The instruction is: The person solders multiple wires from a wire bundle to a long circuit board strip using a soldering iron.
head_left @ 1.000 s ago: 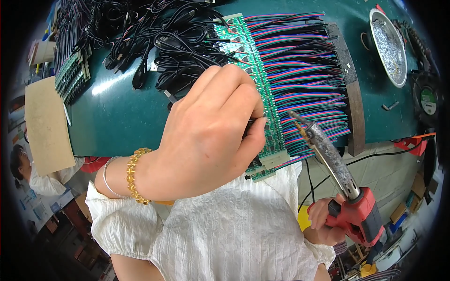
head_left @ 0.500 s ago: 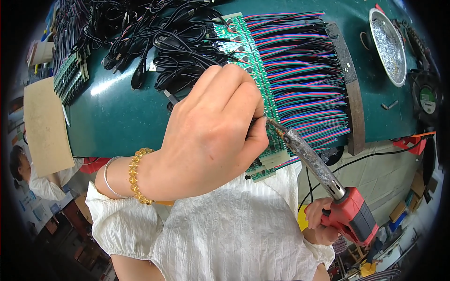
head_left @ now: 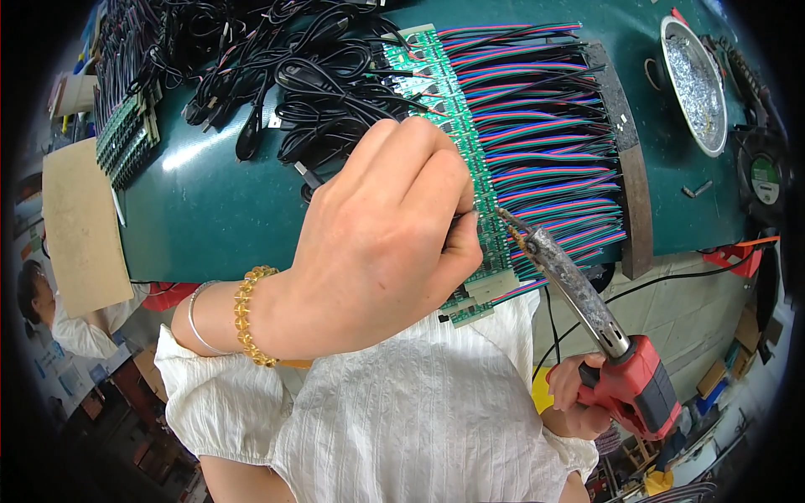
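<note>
The green circuit boards (head_left: 457, 105) lie side by side in one long row, and from where I stand everything hangs on that row keeping still. The left hand (head_left: 381, 226) bends over the near part of the boards, thumb and forefinger drawn into a narrow pinch; I can't tell what sits between them, as the knuckles hide most of it. The right hand (head_left: 579, 402) is wrapped around the red handle of a soldering iron (head_left: 579, 281), whose tip points in at the boards from the right, just beside the pinched fingers. Whether it touches the boards I can't make out.

I'd call this soldering, and I'd want that pinch dead steady until the solder sets. A short, firm touch of the tip should serve better than a long one, with the fingertips kept clear of the heat. The coloured wires (head_left: 549, 155) to the right of the boards run close under the barrel, so a higher wrist could spare them a scorch. The black cables (head_left: 327, 80), heaped left of the boards, could tug if snagged.
</note>
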Demonstrator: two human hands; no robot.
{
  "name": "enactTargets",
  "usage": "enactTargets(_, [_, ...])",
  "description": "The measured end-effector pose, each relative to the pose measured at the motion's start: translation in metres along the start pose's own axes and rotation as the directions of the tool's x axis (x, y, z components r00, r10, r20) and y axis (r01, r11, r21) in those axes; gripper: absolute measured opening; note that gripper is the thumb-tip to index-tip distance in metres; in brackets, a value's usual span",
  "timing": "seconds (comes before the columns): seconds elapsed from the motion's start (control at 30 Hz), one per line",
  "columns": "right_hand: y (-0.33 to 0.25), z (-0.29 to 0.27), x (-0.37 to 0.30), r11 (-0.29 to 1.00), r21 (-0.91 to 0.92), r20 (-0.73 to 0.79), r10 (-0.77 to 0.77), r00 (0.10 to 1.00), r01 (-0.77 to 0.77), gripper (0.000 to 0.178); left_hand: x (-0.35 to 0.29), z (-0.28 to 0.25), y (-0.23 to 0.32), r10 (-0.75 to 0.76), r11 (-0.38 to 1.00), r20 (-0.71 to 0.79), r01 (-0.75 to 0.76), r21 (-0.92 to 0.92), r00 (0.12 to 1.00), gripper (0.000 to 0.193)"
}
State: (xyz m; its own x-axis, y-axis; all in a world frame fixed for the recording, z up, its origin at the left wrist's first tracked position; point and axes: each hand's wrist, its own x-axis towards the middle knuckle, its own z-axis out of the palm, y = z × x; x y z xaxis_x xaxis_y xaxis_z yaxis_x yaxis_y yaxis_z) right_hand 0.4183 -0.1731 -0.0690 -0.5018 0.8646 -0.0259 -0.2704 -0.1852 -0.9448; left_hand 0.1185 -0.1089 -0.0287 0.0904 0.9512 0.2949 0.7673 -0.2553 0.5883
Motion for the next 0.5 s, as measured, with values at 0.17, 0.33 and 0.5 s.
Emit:
enactTargets(0.17, [0.001, -0.007, 0.002, 0.992, -0.116, 0.203, -0.032, 0.979, 0.056, 0.084, 0.001, -0.001, -0.002, 0.003, 1.000, -0.008, -0.003, 0.000, 1.000, 0.025])
enactTargets(0.33, [0.006, 0.019, 0.019, 0.979, 0.036, -0.113, -0.198, 0.974, 0.203, 0.080, -0.002, -0.003, -0.002, -0.009, 1.000, -0.041, 0.009, 0.004, 0.999, 0.023])
enactTargets(0.5, [0.000, 0.029, 0.032, 0.964, -0.009, -0.233, -0.262, 0.937, 0.267, 0.074, -0.003, -0.004, -0.002, 0.051, 0.999, -0.019, -0.051, 0.000, 0.999, 0.020])
